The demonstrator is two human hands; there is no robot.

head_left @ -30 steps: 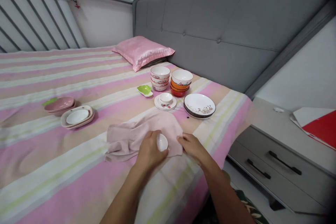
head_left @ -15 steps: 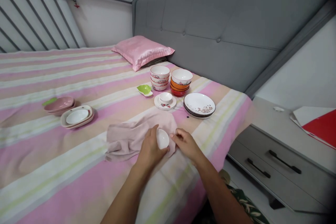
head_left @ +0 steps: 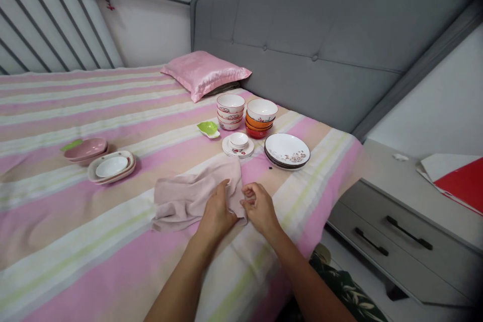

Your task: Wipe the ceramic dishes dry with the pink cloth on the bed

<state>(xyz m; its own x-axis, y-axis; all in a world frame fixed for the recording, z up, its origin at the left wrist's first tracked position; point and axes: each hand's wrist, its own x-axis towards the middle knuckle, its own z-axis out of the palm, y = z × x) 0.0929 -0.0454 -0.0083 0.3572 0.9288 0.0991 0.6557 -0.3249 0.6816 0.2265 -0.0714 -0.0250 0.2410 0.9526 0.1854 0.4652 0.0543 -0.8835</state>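
Observation:
A pale pink cloth (head_left: 188,196) lies crumpled on the striped bedspread (head_left: 75,241) near the bed's front edge. My left hand (head_left: 216,212) is closed over the cloth's right end, where a small white cup seen earlier is now wrapped and hidden. My right hand (head_left: 258,207) pinches the cloth's edge right beside it, fingers curled.
Beyond the cloth stand two stacks of bowls (head_left: 230,110) (head_left: 260,118), a small cup on saucers (head_left: 238,145), stacked plates (head_left: 287,152) and a green dish (head_left: 209,130). Pink and white dishes (head_left: 109,167) lie at left. A pink pillow (head_left: 204,73), grey headboard and a nightstand (head_left: 411,211) at right.
The right hand pulled the cloth's right end up and over the small white cup in the left hand; the cup is now covered. Both hands moved closer together.

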